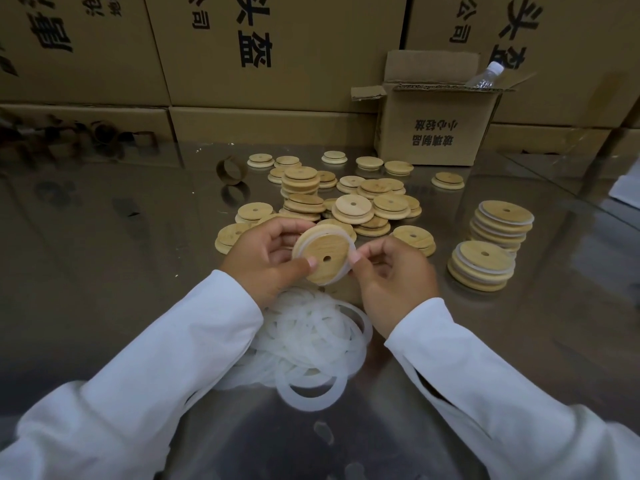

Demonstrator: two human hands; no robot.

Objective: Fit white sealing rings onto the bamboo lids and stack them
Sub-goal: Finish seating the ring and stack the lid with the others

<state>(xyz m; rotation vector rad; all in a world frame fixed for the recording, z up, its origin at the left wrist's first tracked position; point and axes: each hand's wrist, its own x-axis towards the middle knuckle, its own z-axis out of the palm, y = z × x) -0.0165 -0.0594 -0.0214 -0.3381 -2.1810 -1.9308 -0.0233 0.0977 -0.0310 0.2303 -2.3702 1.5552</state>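
While gripped by both hands (332, 268), bamboo lid (323, 258) with ring (350, 252).

Left hand (266, 254) and right hand (391, 271) hold a bamboo lid (323, 253) with a white ring (351, 249) partly on it.

Tilted bamboo lid (323, 255) half-ringed in white, above loose sealing rings (311, 341)

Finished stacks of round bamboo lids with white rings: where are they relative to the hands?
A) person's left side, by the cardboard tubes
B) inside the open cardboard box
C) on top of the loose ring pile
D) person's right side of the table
D: the two stacks of ringed round bamboo lids stand on the shiny table to the right of the right hand, apart from the pile of loose white sealing rings.
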